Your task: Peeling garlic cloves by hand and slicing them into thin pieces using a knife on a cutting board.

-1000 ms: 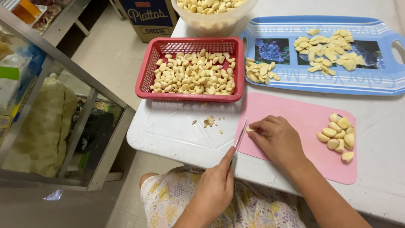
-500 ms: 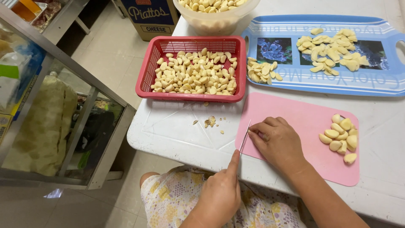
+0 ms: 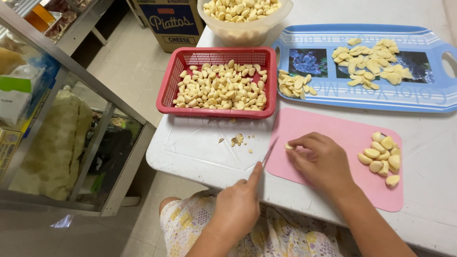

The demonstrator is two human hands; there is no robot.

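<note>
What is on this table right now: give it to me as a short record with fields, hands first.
left hand: left hand grips a thin-bladed knife, tip at the board edge
right hand: right hand pinches one peeled garlic clove
board: pink plastic cutting board with a pile of cloves at its right
basket: red plastic mesh basket, full of cloves
tray: blue rectangular tray holding sliced garlic

The left hand [image 3: 238, 207] holds a knife [image 3: 269, 152] beside a garlic clove [image 3: 289, 147] pinched by the right hand [image 3: 321, 159].
</note>
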